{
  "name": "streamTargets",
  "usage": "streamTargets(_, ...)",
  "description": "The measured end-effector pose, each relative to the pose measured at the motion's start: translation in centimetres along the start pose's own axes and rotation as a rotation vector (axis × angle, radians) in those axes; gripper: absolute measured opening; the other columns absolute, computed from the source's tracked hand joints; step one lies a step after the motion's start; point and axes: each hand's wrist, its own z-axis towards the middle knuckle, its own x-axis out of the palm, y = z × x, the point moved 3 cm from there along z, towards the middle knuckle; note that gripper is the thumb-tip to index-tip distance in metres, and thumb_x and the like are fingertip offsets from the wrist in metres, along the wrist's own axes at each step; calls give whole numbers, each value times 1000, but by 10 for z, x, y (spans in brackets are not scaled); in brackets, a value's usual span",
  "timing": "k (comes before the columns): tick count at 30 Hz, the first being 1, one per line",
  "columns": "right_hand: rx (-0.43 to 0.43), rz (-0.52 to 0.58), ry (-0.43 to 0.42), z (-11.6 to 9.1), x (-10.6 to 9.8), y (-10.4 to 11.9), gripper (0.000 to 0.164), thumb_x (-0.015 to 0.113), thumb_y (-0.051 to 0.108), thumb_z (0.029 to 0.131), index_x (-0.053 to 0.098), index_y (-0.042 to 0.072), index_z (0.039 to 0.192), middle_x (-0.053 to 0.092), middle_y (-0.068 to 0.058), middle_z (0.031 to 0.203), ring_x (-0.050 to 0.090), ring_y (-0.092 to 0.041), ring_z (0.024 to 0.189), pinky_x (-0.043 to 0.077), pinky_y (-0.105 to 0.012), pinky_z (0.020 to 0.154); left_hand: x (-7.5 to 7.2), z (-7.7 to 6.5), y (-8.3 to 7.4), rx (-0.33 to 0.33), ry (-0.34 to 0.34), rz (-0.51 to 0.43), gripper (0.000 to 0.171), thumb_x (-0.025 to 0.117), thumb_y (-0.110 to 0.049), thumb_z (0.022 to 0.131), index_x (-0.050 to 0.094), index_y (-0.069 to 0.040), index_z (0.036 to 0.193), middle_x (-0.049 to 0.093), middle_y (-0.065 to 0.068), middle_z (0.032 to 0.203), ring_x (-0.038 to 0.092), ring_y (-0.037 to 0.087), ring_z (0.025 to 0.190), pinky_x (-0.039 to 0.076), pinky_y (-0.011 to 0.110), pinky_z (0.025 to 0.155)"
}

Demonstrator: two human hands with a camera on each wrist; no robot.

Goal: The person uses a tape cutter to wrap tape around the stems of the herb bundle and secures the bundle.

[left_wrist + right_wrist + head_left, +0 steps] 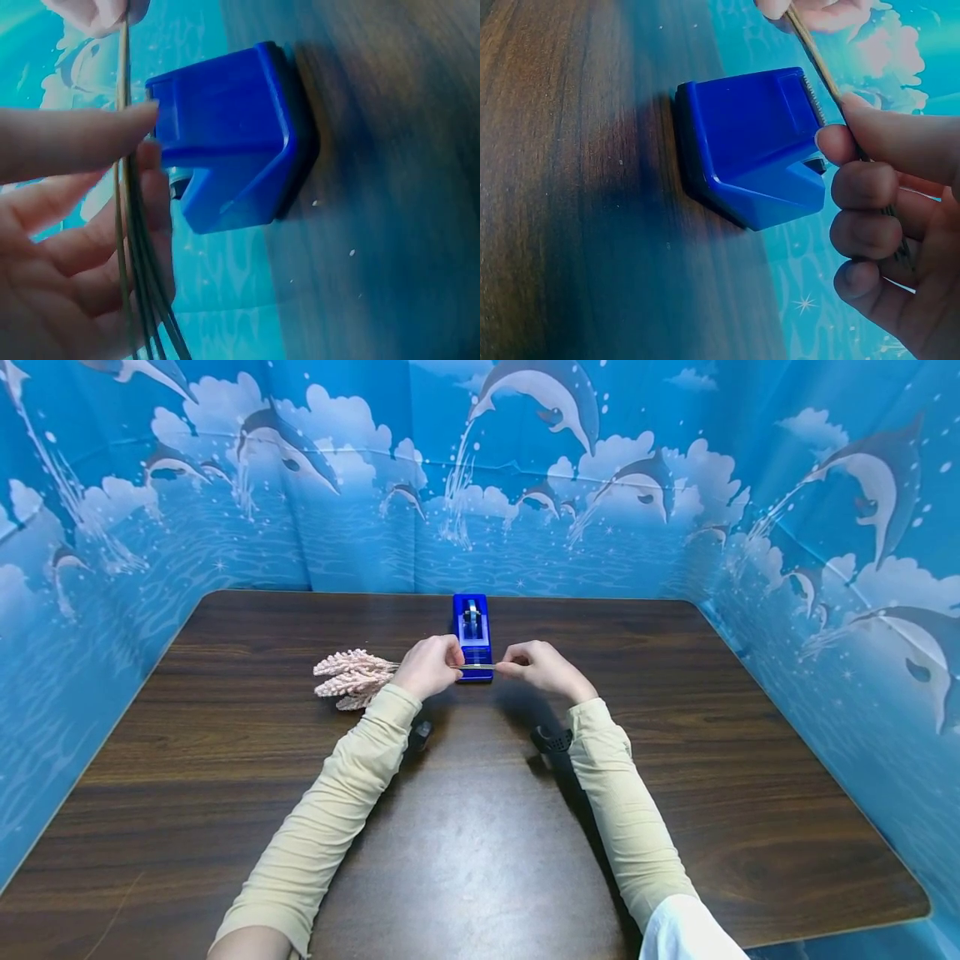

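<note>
A bunch of artificial flowers with pale pink, knobbly heads (352, 677) points left, its thin stems (141, 240) bundled together. My left hand (429, 667) pinches the stems between thumb and fingers, just below the heads. Farther along, toward the stem ends, my right hand (543, 667) grips the same bundle, fingers curled round it in the right wrist view. Between the hands the stems run level across the front of a blue tape dispenser (471, 610). The toothed cutting edge (812, 97) of the dispenser faces the stems, close beside my right fingertips.
The dark wooden table (225, 760) carries the dispenser near its back edge. A blue curtain (360, 527) printed with dolphins hangs behind the table and along both sides. Dark wrist devices (551, 739) sit under both forearms.
</note>
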Motion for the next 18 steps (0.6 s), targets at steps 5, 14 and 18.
streamTargets(5,-19,-1,-12,0,-2,0,25,60,25,96,68,3,88,64,-17,83,49,-14,70,40,-28,65,-1,0,1,-21,94,9,22,64,-18,91,68,1,102,67,12,88,60,24,81,47,36,76)
streamTargets(14,-30,-7,-41,0,-2,0,26,58,27,97,67,4,89,60,-7,76,47,-14,68,39,-28,65,-3,-2,2,-12,74,107,23,57,-22,96,67,-4,87,67,9,85,58,24,79,45,37,75)
streamTargets(18,-4,-5,-47,1,0,-1,39,48,30,102,68,0,88,61,-13,76,47,-15,66,40,-29,68,-4,-1,1,-24,37,125,19,62,-23,93,68,-6,91,70,11,93,63,27,87,48,43,80)
